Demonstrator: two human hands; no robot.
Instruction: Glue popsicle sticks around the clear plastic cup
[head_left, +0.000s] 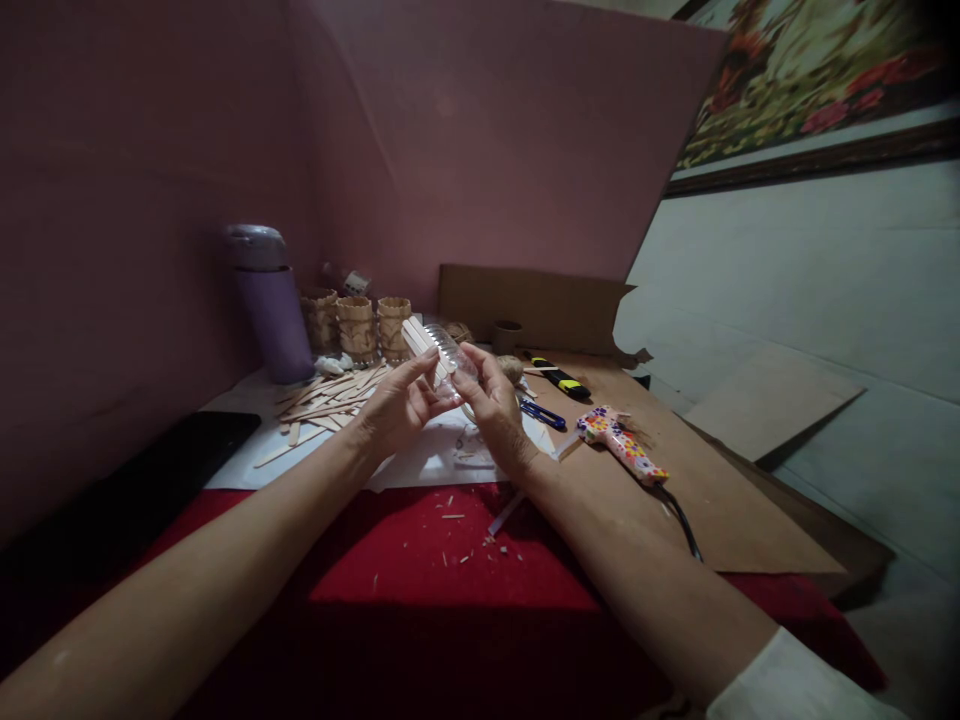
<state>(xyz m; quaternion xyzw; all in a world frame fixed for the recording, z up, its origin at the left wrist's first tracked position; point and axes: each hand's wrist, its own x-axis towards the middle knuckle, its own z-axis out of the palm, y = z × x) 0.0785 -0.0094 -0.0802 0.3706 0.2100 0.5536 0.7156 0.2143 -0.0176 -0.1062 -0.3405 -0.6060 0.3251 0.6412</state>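
At six o'clock, nearest the viewer, the red-covered tabletop (337, 570) is strewn with wood crumbs (465, 557) and crossed by a pale translucent strip (506, 514). Above it, at the centre of the dial, a clear ribbed plastic container (451, 346) is held in the air, tilted toward eleven o'clock, with several pale flat sticks (421, 340) laid along its side. By the left hand (405, 402) the sticks are pinched against the plastic, the thumb being pressed on them; by the right hand (496, 402) the container's near end is gripped between thumb and fingers. The step in hand is judged to be the lining of the container's wall with sticks; for the next move, a steady right grip and flush, even spacing seem to be called for.

Loose sticks (322, 408) are heaped on white paper (247, 462) toward nine o'clock. Toward three o'clock a blue cutter (543, 414) is seen, with a black-and-yellow cutter (562, 379) just beyond; toward four, a flowered glue gun (626, 450) is laid on brown board (739, 520). Farther, toward ten, stick-clad cups (356, 330) are lined up beside a purple bottle (274, 325).
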